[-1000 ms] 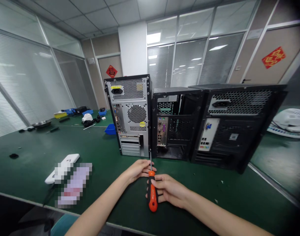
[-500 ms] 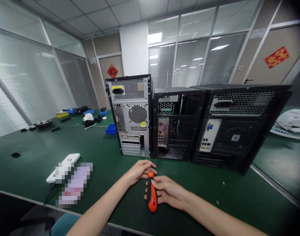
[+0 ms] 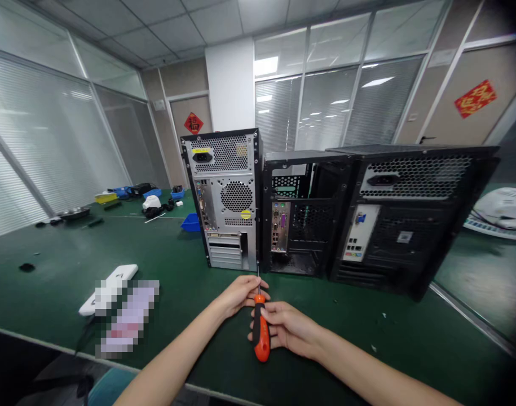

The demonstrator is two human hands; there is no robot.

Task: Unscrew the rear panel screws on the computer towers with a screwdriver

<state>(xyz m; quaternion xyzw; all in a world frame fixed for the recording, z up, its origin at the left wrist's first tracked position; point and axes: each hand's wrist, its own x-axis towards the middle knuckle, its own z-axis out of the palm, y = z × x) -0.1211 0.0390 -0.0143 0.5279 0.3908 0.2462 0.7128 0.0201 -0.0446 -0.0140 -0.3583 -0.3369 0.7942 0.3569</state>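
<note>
An orange-and-black screwdriver (image 3: 261, 334) stands nearly upright over the green table (image 3: 177, 265), tip up near the bottom of the silver computer case (image 3: 224, 197). My right hand (image 3: 287, 330) is wrapped round its handle. My left hand (image 3: 238, 293) pinches the thin metal shaft just above the handle. Both hands sit close in front of the gap between the silver case and the black open case (image 3: 302, 211).
A third black computer case (image 3: 410, 214) stands to the right. A white flat device (image 3: 109, 285) lies at the left front beside a blurred patch. Blue bins (image 3: 190, 223), cables and tools lie farther back left. A white object (image 3: 505, 211) sits on the right table.
The view shifted slightly. The screwdriver and both hands stay almost in place, the handle sitting a touch lower and tilted slightly.
</note>
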